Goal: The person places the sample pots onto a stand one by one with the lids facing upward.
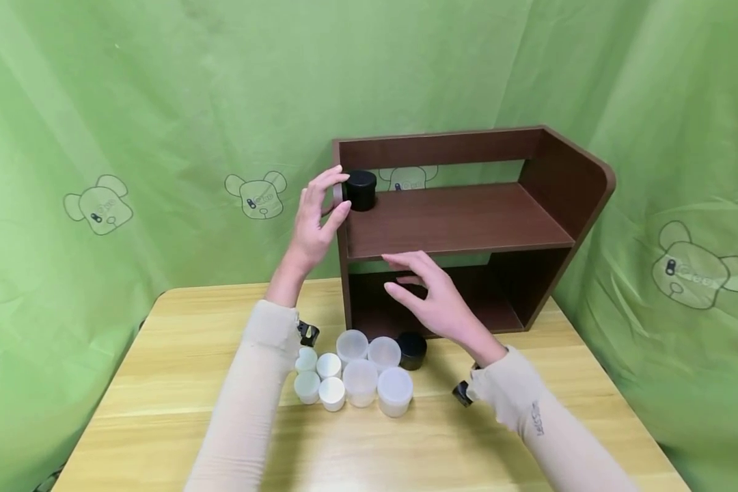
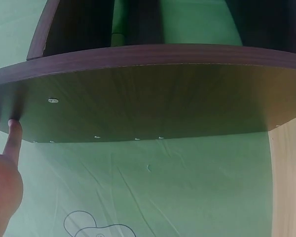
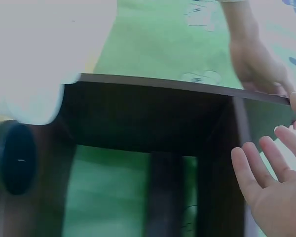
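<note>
My left hand (image 1: 313, 222) is at the upper left side panel (image 1: 342, 239) of a dark brown two-tier shelf (image 1: 461, 219), its fingers fairly straight and its thumb apart from them. In the left wrist view, fingertips (image 2: 14, 123) come right up to the panel's outer face. A black lidded jar (image 1: 361, 191) stands on the upper tier just beyond that panel, close to these fingertips. My right hand (image 1: 433, 301) hovers before the shelf's lower opening, fingers loosely bent, with nothing in it. The right wrist view shows its fingers (image 3: 271, 163) spread.
Several frosted plastic tubs (image 1: 361, 383) cluster on the wooden table (image 1: 190, 383) in front of the shelf. Left of them are smaller white-lidded jars (image 1: 331, 394). Another black jar (image 1: 412, 350) stands beside the tubs, near the shelf's base. Green curtain (image 1: 221, 89) surrounds the table.
</note>
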A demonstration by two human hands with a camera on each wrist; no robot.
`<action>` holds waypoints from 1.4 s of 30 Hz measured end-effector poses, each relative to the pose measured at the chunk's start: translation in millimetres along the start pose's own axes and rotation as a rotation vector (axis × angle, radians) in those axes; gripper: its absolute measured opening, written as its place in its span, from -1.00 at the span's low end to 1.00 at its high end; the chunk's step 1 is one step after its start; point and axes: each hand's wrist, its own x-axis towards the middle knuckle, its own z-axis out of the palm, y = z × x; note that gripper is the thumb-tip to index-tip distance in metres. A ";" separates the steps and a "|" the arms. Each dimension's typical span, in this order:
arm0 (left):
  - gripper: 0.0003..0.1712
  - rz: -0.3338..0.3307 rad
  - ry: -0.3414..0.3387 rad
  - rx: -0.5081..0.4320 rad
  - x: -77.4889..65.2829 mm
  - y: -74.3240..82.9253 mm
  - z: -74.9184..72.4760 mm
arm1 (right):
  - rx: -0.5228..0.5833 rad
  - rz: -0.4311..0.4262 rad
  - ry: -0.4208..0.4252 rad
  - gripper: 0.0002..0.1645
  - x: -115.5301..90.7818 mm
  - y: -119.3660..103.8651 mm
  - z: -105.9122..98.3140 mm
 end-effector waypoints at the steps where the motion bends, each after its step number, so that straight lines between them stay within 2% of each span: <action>1: -0.46 -0.003 0.000 -0.002 0.5 0.2 -0.3 | -0.001 0.008 -0.005 -0.44 -3.2 4.2 1.5; 6: -0.46 -0.030 -0.014 -0.006 1.3 1.7 -1.8 | 0.016 0.080 -0.027 -0.45 -19.2 29.9 9.3; 13: -0.44 -0.030 -0.019 -0.016 2.6 1.6 0.1 | 0.010 0.207 -0.047 -0.44 -40.4 66.3 13.9; 19: -0.46 -0.026 -0.015 -0.006 2.1 -1.1 0.0 | 0.051 0.296 -0.039 -0.45 -54.1 93.4 19.0; 25: -0.46 -0.049 -0.027 -0.010 0.6 -1.4 -1.1 | 0.091 0.410 -0.060 -0.39 -67.3 120.8 23.0; 29: -0.46 -0.065 -0.031 -0.009 -0.7 -1.1 -1.4 | 0.136 0.481 -0.115 -0.30 -74.8 131.3 24.2; 37: -0.44 -0.042 -0.026 -0.008 0.0 1.2 -2.4 | 0.098 0.492 -0.168 -0.25 -81.2 140.0 28.9; 42: -0.45 -0.040 -0.027 -0.001 -0.4 0.9 -2.6 | 0.098 0.544 -0.192 -0.24 -84.3 143.1 32.0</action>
